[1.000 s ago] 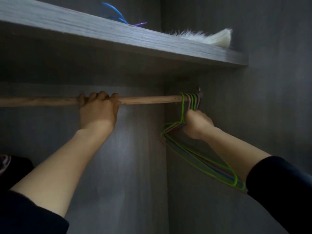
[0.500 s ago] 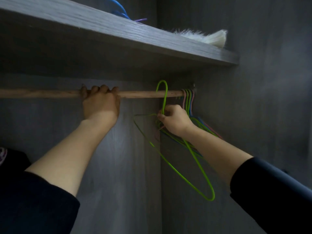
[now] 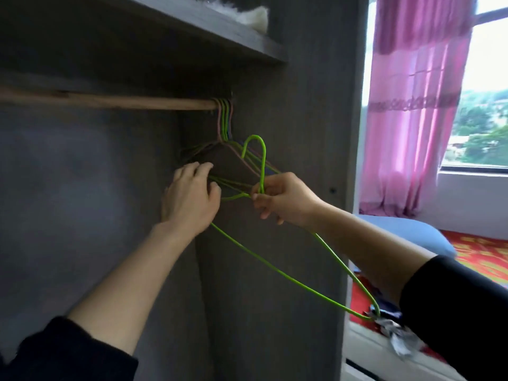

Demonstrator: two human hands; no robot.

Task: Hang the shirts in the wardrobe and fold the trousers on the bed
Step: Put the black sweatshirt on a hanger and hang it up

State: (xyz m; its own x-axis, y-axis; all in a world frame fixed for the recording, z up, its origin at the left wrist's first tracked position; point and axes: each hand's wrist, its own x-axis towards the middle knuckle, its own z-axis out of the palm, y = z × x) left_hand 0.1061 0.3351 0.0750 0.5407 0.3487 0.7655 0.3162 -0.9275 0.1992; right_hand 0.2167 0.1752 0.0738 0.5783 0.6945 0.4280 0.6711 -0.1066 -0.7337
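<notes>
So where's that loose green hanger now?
The green hanger is off the rail, centre of the head view: the right hand pinches its neck, below the other hangers.

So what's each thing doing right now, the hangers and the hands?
Green hanger, off the rod, held at its neck.
Right hand, pinching the green hanger.
Other hangers, hooked on the rod.
Left hand, against the other hangers, grip unclear.
Curtain, partly covering the window.

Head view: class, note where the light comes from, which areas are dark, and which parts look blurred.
Head view: daylight comes from the window at right, its sky washed out, and glows through the pink curtain; the wardrobe interior is dim, darkest beneath the shelf; the green hanger in the right hand reads clearly; the clutter at bottom right is smeared.
</notes>
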